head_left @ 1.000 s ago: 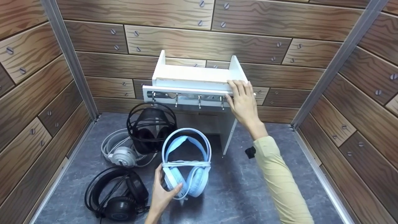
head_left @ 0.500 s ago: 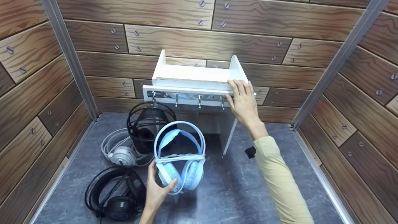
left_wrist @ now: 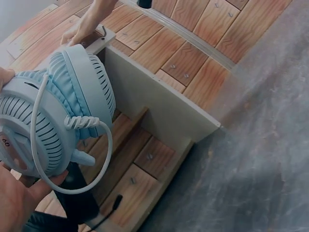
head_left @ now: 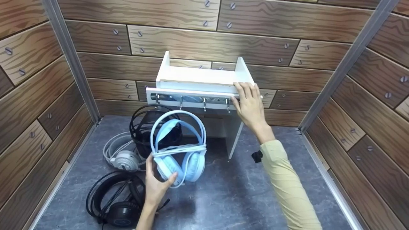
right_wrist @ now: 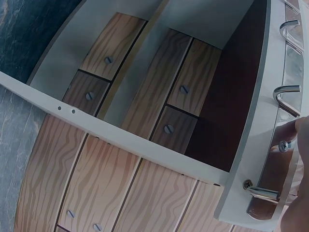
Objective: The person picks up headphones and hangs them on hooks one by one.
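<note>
My left hand (head_left: 156, 188) grips white and light-blue headphones (head_left: 194, 167) by one ear cup, thumb on the near side. They are held upright in the air before the white shelf unit (head_left: 199, 75), headband up, with their cable bundled across the middle. In the left wrist view the ear cups of these headphones (left_wrist: 87, 82) show close up. My right hand (head_left: 250, 108) rests on the right end of the hook rail (head_left: 191, 93), fingers over its top. Metal hooks (head_left: 204, 104) line the rail. Black headphones (head_left: 140, 132) hang at the leftmost hook, partly hidden behind the light-blue pair.
White headphones (head_left: 126, 159) lie on the grey floor (head_left: 230, 195) at left, behind a black headset (head_left: 123, 214) nearer the front. A small black object (head_left: 256, 157) sits beside the right sleeve. Wood-patterned panels (head_left: 211, 44) enclose the back and sides.
My left hand has raised the light-blue headphones and carried them leftward toward the rail, where they now overlap the hanging black pair. The right hand stays in place.
</note>
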`<state>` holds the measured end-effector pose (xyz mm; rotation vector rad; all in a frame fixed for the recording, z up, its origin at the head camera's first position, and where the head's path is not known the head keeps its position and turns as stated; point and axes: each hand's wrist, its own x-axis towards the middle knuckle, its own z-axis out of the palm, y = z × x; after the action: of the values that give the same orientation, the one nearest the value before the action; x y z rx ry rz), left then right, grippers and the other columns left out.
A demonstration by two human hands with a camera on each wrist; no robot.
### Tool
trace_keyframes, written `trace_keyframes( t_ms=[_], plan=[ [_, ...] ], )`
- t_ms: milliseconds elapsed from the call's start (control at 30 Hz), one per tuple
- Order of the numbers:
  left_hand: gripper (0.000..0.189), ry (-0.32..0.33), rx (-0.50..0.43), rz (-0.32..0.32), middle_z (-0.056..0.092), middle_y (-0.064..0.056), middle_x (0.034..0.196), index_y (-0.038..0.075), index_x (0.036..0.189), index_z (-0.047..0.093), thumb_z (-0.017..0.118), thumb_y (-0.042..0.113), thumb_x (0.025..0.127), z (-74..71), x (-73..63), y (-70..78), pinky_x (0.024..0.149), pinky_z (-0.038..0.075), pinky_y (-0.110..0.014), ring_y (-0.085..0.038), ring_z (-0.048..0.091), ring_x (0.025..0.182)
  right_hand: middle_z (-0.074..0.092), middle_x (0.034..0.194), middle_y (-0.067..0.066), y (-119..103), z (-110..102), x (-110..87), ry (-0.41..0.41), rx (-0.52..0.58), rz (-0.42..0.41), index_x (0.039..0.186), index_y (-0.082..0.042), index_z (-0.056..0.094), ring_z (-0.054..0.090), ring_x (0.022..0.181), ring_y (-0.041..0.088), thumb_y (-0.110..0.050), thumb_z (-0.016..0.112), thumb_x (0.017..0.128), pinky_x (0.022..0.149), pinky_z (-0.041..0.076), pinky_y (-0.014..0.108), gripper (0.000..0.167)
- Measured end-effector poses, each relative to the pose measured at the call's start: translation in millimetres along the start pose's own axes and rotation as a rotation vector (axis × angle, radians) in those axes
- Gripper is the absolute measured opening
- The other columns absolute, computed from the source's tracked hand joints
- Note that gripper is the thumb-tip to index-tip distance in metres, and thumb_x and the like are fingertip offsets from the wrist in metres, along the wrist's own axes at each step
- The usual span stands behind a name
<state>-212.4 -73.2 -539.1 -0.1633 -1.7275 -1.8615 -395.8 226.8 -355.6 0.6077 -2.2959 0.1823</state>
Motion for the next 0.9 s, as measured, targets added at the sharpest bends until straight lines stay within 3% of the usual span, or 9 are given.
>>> trace_keyframes(
  t_ms=[133,333,533,733,900],
  plan=[
    [0.097,-0.007,-0.01,0.038,0.052,-0.015,0.141,-0.002,0.151,0.034,0.085,0.001,0.069,2.7,9.2,2.2,0.114,0.027,-0.017,-0.008,0.048,0.13,0.049,0.141,0.014,0.5,-0.1,0.0,0.008,0.005,-0.003,0.149,-0.01,0.043,0.037,0.137,0.033,-0.036,0.043,0.108,0.124,0.014,0.052,0.048],
    [0.097,-0.017,-0.01,0.033,0.051,-0.013,0.143,-0.001,0.151,0.034,0.086,0.004,0.069,8.7,18.0,1.8,0.114,0.03,-0.019,-0.011,0.048,0.132,0.049,0.141,0.014,-0.1,-0.8,0.0,0.008,0.016,-0.002,0.148,-0.01,0.043,0.037,0.137,0.033,-0.035,0.044,0.108,0.124,0.014,0.051,0.048],
    [0.1,-0.01,0.06,-0.018,0.048,-0.012,0.149,0.003,0.153,0.035,0.088,0.007,0.068,13.7,19.2,-2.9,0.114,0.028,-0.02,-0.02,0.044,0.137,0.049,0.141,0.014,-0.8,-0.9,0.0,0.006,0.015,-0.005,0.147,-0.01,0.043,0.037,0.137,0.033,-0.035,0.044,0.108,0.124,0.015,0.053,0.047],
    [0.105,0.023,0.159,-0.007,0.049,-0.021,0.148,0.001,0.151,0.036,0.092,0.005,0.063,22.5,19.2,-0.2,0.113,0.031,-0.026,-0.031,0.046,0.136,0.049,0.14,0.014,-1.4,-1.2,-0.1,0.014,0.008,-0.009,0.148,-0.009,0.044,0.037,0.137,0.033,-0.035,0.043,0.108,0.123,0.017,0.054,0.047],
    [0.105,0.018,0.17,0.021,0.051,-0.015,0.148,0.006,0.151,0.037,0.095,0.012,0.063,23.8,21.9,-10.2,0.114,0.031,-0.027,-0.019,0.047,0.135,0.048,0.141,0.014,-1.2,-1.4,0.1,0.002,0.004,-0.003,0.148,-0.01,0.044,0.036,0.138,0.033,-0.036,0.042,0.108,0.124,0.015,0.053,0.048]
  ],
)
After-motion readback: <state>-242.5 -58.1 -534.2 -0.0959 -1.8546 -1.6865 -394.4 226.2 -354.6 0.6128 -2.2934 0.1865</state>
